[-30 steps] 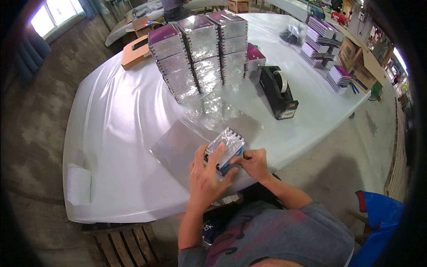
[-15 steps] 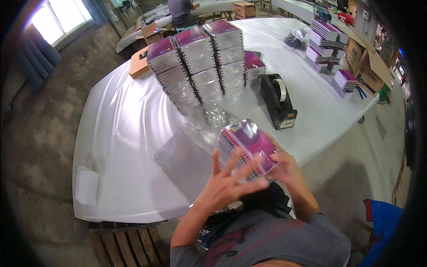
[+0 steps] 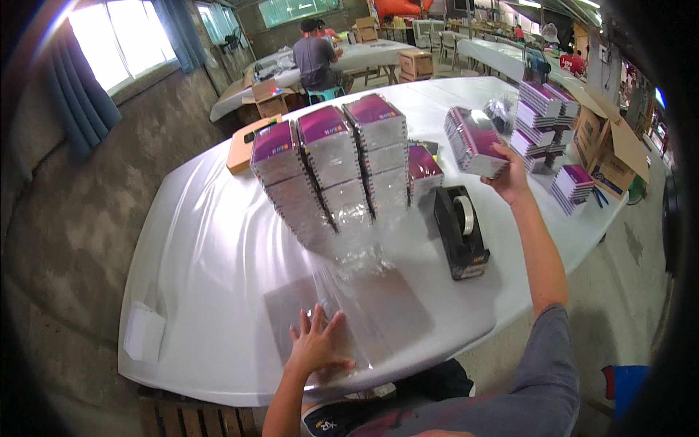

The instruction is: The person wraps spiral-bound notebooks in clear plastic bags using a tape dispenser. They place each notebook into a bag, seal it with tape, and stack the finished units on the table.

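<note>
My right hand (image 3: 510, 177) is stretched out over the far right of the table, gripping a plastic-wrapped bundle of spiral notebooks (image 3: 470, 138) by its near end. The bundle has a purple cover and is tilted. Fingers spread, my left hand (image 3: 319, 345) rests on clear plastic bags (image 3: 393, 306) lying flat near the table's front edge. Behind the bags rise tall piles of wrapped notebook bundles (image 3: 328, 164), and a shorter notebook pile (image 3: 424, 171) stands at their right. A black tape dispenser (image 3: 461, 237) with a pale roll sits between that pile and my right forearm.
Unwrapped notebook stacks (image 3: 535, 127) and a smaller stack (image 3: 572, 188) stand at the right beside an open carton (image 3: 610, 149). A white block-shaped item (image 3: 144, 332) lies at the left edge, a brown box (image 3: 244, 149) behind the piles. Another person (image 3: 317, 62) sits farther back.
The notebook bundle has gone from in front of me to the far right in my right hand. My left hand has left it and come down on the plastic bags. The view has tipped upward.
</note>
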The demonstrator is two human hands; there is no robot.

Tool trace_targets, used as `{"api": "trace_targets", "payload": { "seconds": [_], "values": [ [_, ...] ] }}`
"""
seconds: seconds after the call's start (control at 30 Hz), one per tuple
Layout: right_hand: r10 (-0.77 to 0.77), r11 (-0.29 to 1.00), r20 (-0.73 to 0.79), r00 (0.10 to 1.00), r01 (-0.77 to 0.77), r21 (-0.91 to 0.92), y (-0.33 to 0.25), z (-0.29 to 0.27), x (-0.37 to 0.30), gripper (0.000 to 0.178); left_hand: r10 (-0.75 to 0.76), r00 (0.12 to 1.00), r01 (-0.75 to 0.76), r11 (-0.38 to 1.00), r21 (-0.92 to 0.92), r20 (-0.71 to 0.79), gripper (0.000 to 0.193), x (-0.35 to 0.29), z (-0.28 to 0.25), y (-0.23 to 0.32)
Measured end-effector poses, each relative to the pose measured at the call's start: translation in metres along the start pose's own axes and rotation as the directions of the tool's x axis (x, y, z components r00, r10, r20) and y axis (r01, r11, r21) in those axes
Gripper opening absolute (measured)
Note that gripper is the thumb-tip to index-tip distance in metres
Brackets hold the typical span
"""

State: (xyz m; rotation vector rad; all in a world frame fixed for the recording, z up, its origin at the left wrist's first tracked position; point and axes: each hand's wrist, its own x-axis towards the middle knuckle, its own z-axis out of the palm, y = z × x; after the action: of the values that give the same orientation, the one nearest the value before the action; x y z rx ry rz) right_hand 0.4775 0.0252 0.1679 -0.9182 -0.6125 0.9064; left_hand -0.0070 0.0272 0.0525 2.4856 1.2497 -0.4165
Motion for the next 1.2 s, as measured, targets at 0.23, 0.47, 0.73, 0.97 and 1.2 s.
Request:
{"api": "trace_targets", "payload": {
  "seconds": [0.23, 0.47, 0.73, 0.97, 1.2],
  "values": [
    [0.087, 0.987, 0.064, 0.994, -0.077, -0.141, 0.047, 0.029, 0.070, 0.050, 0.072, 0.996, -0.075, 0.994, -0.074, -0.045, 0.132, -0.005, 0.004, -0.002],
    [0.259, 0.696, 0.182, 0.949, -0.053, -0.716, 0.063, 0.024, 0.103, 0.067, 0.152, 0.979, -0.158, 0.987, -0.035, -0.134, 0.106, 0.026, 0.021, 0.037],
    [0.168, 0.611, 0.068, 0.983, -0.049, -0.790, 0.020, -0.020, 0.024, 0.061, 0.148, 0.984, -0.152, 0.988, -0.033, -0.098, 0.106, 0.040, 0.017, 0.067],
    [-0.301, 0.268, 0.046, 0.952, 0.131, -0.954, -0.012, -0.195, -0.048, 0.053, 0.088, 0.994, -0.093, 0.994, -0.064, -0.065, 0.109, 0.035, 0.013, 0.073],
    [-0.715, -0.196, -0.136, 0.686, -0.384, -0.902, -0.020, -0.263, -0.094, 0.097, 0.081, 0.992, -0.086, 0.995, -0.053, -0.094, 0.108, 0.038, 0.014, 0.076]
  ]
}}
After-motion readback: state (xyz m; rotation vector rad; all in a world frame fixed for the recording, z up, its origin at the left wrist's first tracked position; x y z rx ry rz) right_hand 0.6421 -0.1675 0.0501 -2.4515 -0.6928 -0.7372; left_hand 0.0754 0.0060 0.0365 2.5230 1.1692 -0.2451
